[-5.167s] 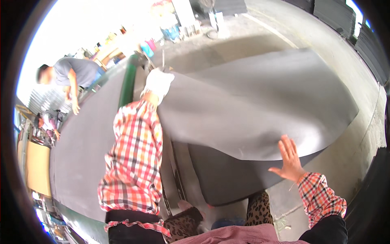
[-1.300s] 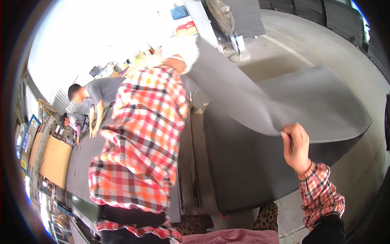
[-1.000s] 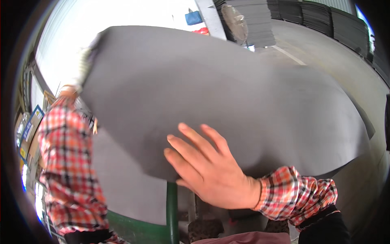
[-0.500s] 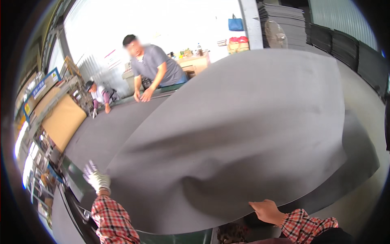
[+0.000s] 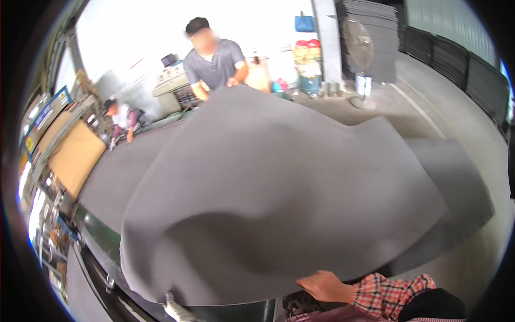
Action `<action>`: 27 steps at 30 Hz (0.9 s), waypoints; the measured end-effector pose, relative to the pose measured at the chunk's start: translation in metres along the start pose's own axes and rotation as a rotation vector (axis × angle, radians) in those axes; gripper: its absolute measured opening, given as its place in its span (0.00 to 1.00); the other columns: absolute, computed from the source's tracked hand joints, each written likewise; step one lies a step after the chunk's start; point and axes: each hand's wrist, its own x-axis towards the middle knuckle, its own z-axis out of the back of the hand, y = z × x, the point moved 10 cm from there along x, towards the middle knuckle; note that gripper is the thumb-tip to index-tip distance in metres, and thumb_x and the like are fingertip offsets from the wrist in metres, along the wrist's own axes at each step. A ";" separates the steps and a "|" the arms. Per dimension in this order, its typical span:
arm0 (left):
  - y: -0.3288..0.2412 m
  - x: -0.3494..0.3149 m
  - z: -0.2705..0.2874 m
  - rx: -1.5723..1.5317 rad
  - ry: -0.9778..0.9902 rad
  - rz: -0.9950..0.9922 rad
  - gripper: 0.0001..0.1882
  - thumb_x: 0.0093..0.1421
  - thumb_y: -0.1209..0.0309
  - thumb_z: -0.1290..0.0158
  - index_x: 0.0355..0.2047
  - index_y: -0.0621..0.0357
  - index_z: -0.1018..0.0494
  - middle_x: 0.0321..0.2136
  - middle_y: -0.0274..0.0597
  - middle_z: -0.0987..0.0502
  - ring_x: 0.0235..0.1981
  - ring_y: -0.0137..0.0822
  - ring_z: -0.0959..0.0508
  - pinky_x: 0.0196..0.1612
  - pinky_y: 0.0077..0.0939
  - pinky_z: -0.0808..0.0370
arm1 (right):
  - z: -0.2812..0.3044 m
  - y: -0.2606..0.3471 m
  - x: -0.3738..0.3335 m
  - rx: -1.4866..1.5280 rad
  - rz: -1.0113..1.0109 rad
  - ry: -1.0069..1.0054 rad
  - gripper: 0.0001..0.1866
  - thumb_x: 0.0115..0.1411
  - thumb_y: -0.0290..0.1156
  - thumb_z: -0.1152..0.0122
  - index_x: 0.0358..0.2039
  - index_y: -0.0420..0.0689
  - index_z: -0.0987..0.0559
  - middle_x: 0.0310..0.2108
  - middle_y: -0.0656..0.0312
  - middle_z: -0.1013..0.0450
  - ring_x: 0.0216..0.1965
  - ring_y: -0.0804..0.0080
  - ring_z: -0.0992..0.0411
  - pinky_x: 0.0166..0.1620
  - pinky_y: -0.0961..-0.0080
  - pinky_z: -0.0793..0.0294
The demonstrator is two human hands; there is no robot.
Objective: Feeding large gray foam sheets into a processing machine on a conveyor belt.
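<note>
A large, flexible dark grey sheet (image 5: 279, 177) bulges and folds in front of me. My left hand (image 5: 178, 309), in a white and grey glove, is closed on its near edge at the lower left, thumb on top and fingers hidden underneath. Farther right along that edge, my bare right hand (image 5: 324, 286) pinches the sheet; its fingertips are partly hidden. Across from me a co-worker (image 5: 214, 59) in a grey shirt has a hand at the sheet's far corner. Another dark grey sheet (image 5: 456, 177) lies beneath it on the right.
More grey sheeting (image 5: 129, 166) runs on the green-edged machine bed (image 5: 99, 228) at left, beside a tan panel (image 5: 76, 155). A second co-worker (image 5: 124, 121) bends over its far end. Behind stand a fan (image 5: 358, 45), a stack of sheets (image 5: 378, 43) and dark panels (image 5: 450, 64).
My left hand has come down and taken hold of the near edge. My right hand shifted slightly left. The sheet's far side dropped, and the grey-shirted co-worker now holds its far corner.
</note>
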 end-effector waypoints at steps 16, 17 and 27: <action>-0.053 -0.071 -0.152 1.539 0.744 -0.944 0.27 0.62 0.52 0.60 0.60 0.42 0.42 0.62 0.42 0.46 0.61 0.49 0.43 0.60 0.55 0.49 | -0.108 -0.087 -0.235 -0.075 -0.808 0.463 0.14 0.50 0.39 0.40 0.31 0.42 0.24 0.33 0.58 0.27 0.37 0.58 0.29 0.39 0.62 0.32; -0.059 -0.042 -0.150 1.582 0.716 -0.894 0.26 0.62 0.53 0.59 0.60 0.43 0.41 0.62 0.44 0.45 0.60 0.51 0.43 0.61 0.51 0.48 | -0.105 -0.110 -0.260 -0.163 -0.905 0.597 0.15 0.50 0.40 0.41 0.33 0.42 0.24 0.36 0.58 0.28 0.40 0.59 0.30 0.41 0.62 0.33; -0.022 -0.353 -0.243 0.739 1.386 -0.680 0.23 0.57 0.75 0.53 0.53 0.70 0.39 0.48 0.56 0.30 0.48 0.53 0.29 0.54 0.40 0.34 | -0.163 -0.189 -0.270 -0.420 -0.497 0.208 0.21 0.52 0.33 0.49 0.46 0.39 0.26 0.53 0.58 0.34 0.59 0.60 0.42 0.62 0.61 0.49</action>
